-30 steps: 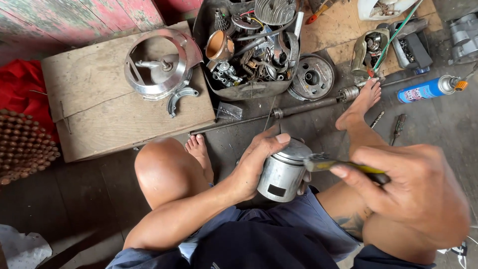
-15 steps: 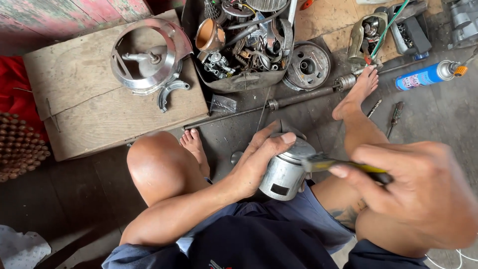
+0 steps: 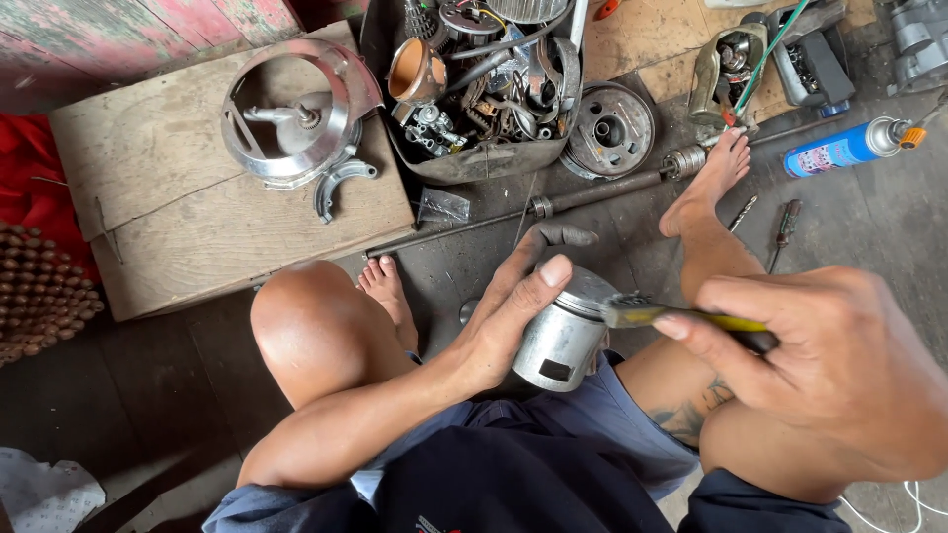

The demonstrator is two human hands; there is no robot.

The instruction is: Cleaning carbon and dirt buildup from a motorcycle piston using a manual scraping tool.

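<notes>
A seated, barefoot person grips a metal piston [image 3: 565,336] in the left hand [image 3: 513,306], fingers curled over its crown and thumb pressed to its side, holding it above the lap between the knees. The right hand [image 3: 820,370] is closed around a yellow-handled brush [image 3: 660,315], its head resting against the piston's top edge. Compared with half a second ago, both hands sit a little higher in the head view, and the camera has tipped so the wooden board [image 3: 188,227] carrying a round metal housing [image 3: 294,114], the parts tray [image 3: 474,89] and the blue spray can [image 3: 841,148] lie lower in the picture.
</notes>
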